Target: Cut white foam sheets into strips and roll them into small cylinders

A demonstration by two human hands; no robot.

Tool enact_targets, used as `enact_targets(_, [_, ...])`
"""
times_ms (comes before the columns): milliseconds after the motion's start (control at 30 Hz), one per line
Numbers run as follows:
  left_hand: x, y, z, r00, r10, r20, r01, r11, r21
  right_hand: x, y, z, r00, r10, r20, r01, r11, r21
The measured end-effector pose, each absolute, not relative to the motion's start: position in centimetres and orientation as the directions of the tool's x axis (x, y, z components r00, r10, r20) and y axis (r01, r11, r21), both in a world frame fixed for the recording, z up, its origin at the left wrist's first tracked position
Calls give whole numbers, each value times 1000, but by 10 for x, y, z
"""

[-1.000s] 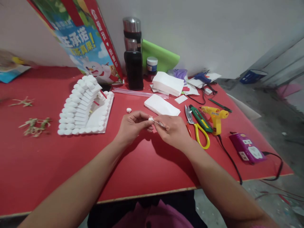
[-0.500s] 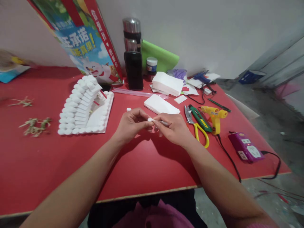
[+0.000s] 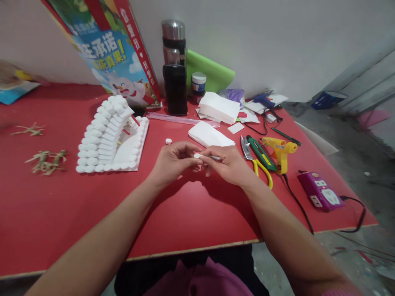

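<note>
Both hands meet over the middle of the red table. My left hand [image 3: 173, 161] pinches a small round white piece [image 3: 197, 156] between thumb and fingers. My right hand [image 3: 227, 165] is closed at the same piece, its thumb and forefinger against it. A thin greyish-white strip or stick [image 3: 215, 157] shows along the right hand's fingers; its kind I cannot make out. Another small white piece [image 3: 168, 141] lies just beyond my left hand. To the left stands a white model [image 3: 126, 154] with steps, edged by rows of rounded white pieces.
White sheet stacks [image 3: 211, 135] lie beyond the hands. On the right are yellow-handled scissors [image 3: 262, 170], a green cutter [image 3: 261, 153], a yellow glue gun [image 3: 280, 153] and a purple power socket [image 3: 320, 191]. A thermos [image 3: 173, 31] and a printed box [image 3: 108, 53] stand behind. Straw figures [image 3: 47, 161] lie left.
Both hands stay together around the small white piece, with slight finger movement. The whole view has shifted a little; nothing on the table has plainly moved.
</note>
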State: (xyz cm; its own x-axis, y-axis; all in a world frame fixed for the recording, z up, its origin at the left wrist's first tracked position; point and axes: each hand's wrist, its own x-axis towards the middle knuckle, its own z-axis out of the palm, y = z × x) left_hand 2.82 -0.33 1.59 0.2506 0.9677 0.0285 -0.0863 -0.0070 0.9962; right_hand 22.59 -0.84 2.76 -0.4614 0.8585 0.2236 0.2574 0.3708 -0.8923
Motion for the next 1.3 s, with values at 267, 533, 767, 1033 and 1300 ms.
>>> enact_targets(267, [31, -7, 14, 159, 970, 183, 90, -199, 976, 220, -8, 20, -378, 918, 120, 263, 231, -937])
enact_targets(533, [31, -3, 4, 211, 945, 249, 162, -285, 945, 218, -3, 11, -285, 951, 124, 302, 211, -930])
enact_targets(767, [35, -4, 0, 170, 983, 73, -12, -72, 997, 219, -2, 15, -208, 969, 135, 389, 209, -897])
enact_targets(1033, [32, -5, 1, 155, 977, 145, 15, -149, 989, 221, -6, 20, -272, 932, 238, 416, 337, -845])
enact_targets(1300, [36, -9, 7, 120, 981, 150, -33, -148, 989, 222, -10, 19, -350, 862, 367, 462, 500, -733])
